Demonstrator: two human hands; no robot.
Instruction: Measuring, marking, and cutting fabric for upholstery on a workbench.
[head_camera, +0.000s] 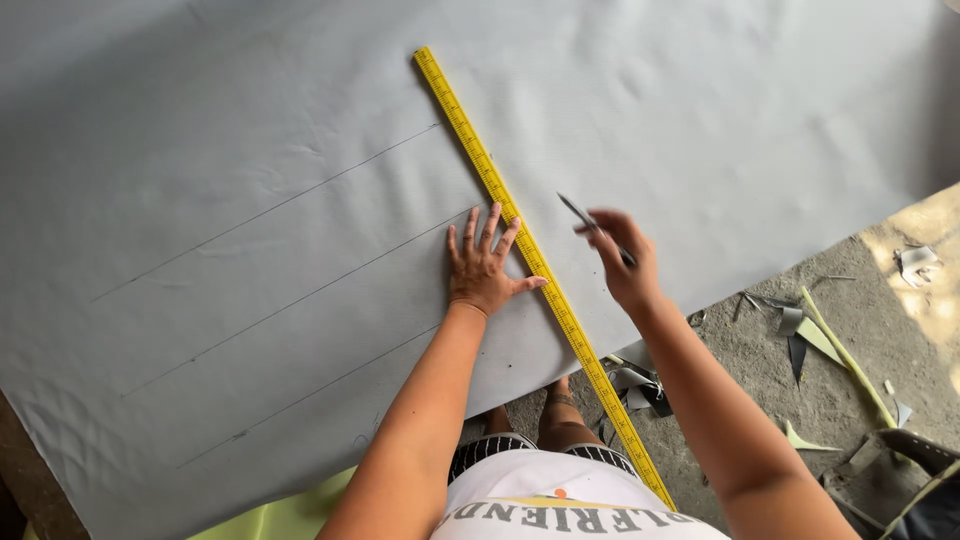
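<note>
A large grey sheet (250, 150) lies spread on the floor, with three long thin lines drawn across it. A long yellow ruler (500, 195) runs diagonally over the sheet from the top centre down toward my body. My left hand (482, 265) lies flat on the sheet with fingers spread, its fingertips touching the ruler's left edge. My right hand (622, 262) hovers just right of the ruler and grips a thin grey pen (580, 212), whose tip points up and left, lifted off the sheet.
Bare concrete floor (760, 370) shows at the lower right, strewn with grey and pale green offcuts (795, 330) and a long pale green strip (850, 360). A lime-green sheet (290, 515) peeks out under the grey one at the bottom. My foot (560, 400) rests at the sheet's edge.
</note>
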